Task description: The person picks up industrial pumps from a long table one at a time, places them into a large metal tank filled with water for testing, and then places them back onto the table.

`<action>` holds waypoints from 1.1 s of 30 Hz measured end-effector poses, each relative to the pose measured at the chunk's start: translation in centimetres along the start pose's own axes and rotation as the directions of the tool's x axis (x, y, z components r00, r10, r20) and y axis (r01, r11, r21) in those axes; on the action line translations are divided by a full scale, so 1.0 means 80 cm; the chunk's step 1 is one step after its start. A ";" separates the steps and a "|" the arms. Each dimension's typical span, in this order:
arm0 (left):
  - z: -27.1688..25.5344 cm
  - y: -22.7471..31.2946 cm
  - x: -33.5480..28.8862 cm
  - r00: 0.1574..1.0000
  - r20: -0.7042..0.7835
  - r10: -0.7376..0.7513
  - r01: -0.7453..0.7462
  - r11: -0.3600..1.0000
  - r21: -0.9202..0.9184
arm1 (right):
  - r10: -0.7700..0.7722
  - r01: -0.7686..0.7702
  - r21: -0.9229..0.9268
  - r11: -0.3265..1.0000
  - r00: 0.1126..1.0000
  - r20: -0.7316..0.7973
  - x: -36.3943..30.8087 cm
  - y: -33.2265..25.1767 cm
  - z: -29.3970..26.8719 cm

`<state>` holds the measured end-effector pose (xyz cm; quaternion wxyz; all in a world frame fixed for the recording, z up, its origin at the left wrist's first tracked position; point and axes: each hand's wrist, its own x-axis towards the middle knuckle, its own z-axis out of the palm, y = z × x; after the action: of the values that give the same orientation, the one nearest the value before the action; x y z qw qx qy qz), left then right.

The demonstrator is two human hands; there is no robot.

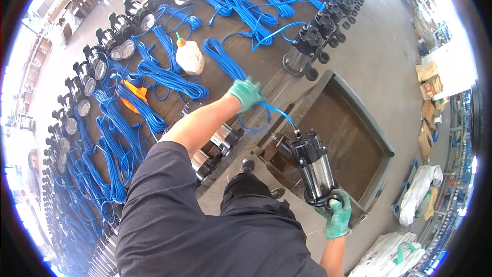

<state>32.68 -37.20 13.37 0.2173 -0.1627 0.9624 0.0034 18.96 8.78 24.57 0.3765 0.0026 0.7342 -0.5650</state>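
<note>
My right hand (337, 218), in a green glove, is closed around the black end of a pump (316, 172) with a shiny metal body. The pump is tilted, and its other black end points away from me. From that far end a blue cable runs to my left hand (246, 94), also green-gloved and slightly blurred. The left fingers are closed on the bundled blue cable (224, 61), which stretches away over the dark tabletop. Below the left hand hangs a loose loop of the cable. The pump is above a metal-framed cart (338, 133) with a brown bed.
Many bundled blue cables (171, 79) and rows of pumps (302, 54) line the dark table (220, 25). A white bottle (190, 57) with a nozzle and an orange cloth (134, 95) lie among them. White sacks (420, 190) and cardboard (428, 82) are at the right.
</note>
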 end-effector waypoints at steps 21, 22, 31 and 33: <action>-0.046 -0.117 -0.179 0.650 -0.694 -0.310 0.425 0.905 -0.006 | -0.018 0.196 -0.406 0.893 0.915 0.403 0.148 -0.077 0.331; -0.032 -0.113 -0.180 0.716 -0.639 -0.281 0.375 0.927 0.013 | -0.010 0.188 -0.422 0.887 0.921 0.389 0.155 -0.070 0.350; -0.014 -0.094 -0.210 0.698 -0.465 -0.544 0.412 0.837 -0.359 | 0.070 0.150 -0.397 0.906 0.870 0.488 0.192 -0.016 0.414; -0.011 -0.092 -0.222 0.698 -0.436 -0.569 0.401 0.814 -0.421 | 0.104 0.172 -0.456 0.873 0.848 0.520 0.199 -0.009 0.404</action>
<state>49.75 -38.75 22.10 -0.0981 -0.4376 0.8928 0.0419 25.07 -25.07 13.77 0.5416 -0.2610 0.7195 -0.3476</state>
